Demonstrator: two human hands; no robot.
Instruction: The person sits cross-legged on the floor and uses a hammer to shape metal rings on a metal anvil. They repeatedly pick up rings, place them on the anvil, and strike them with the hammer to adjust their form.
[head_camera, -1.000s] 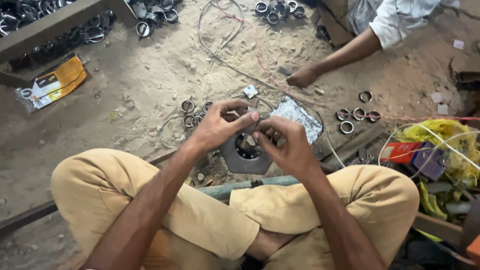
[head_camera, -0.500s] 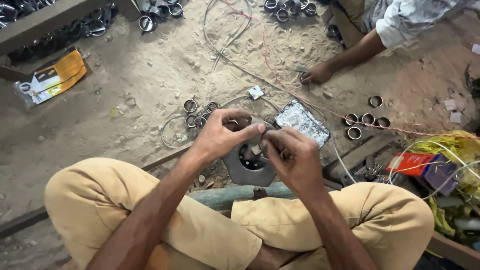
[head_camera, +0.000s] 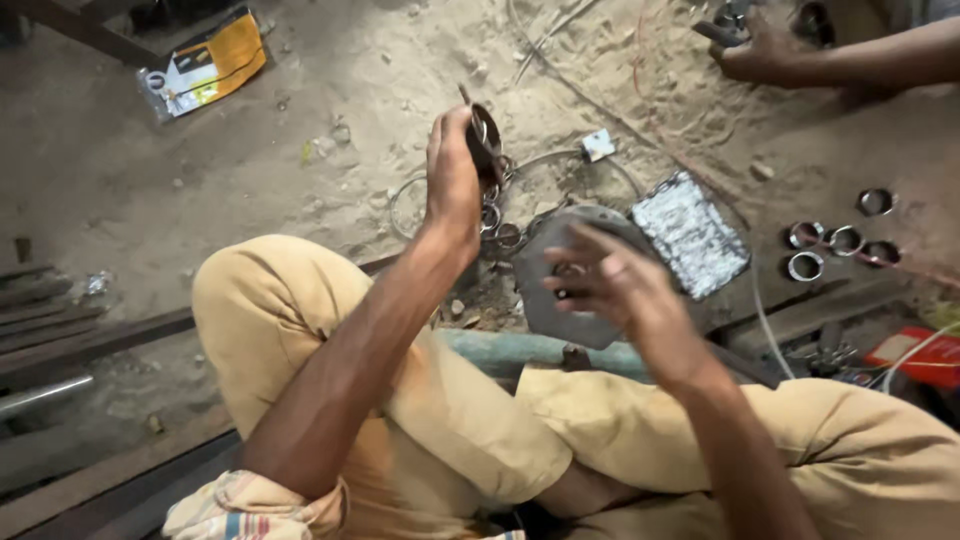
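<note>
My left hand (head_camera: 452, 175) is raised at centre frame, slightly above the middle, fingers closed around a small dark ring-shaped metal part (head_camera: 482, 135); a thin pin or wire end sticks up from its top. My right hand (head_camera: 612, 288) sits right of centre, fingers loosely curled and partly spread above a grey metal plate (head_camera: 560, 300); motion blur prevents me from telling whether the fingertips grip anything or only touch the plate. The plate rests just above a blue-green pipe (head_camera: 500, 350) that runs across my lap between my knees in tan trousers (head_camera: 280, 310).

On the sandy ground (head_camera: 330, 90) below my left hand lies a cluster of small metal rings (head_camera: 498, 215) with a loop of thin wire (head_camera: 400, 205) beside it. A packet of silvery small parts (head_camera: 690, 232) lies just right of the plate. Four more rings (head_camera: 835, 240) sit on a dark board at right of frame. A yellow and white packet (head_camera: 205, 65) lies at upper left. A red box (head_camera: 915, 355) shows at the right edge.

At upper right, another person's hand (head_camera: 765, 50) rests on the ground, touching dark metal pieces.
</note>
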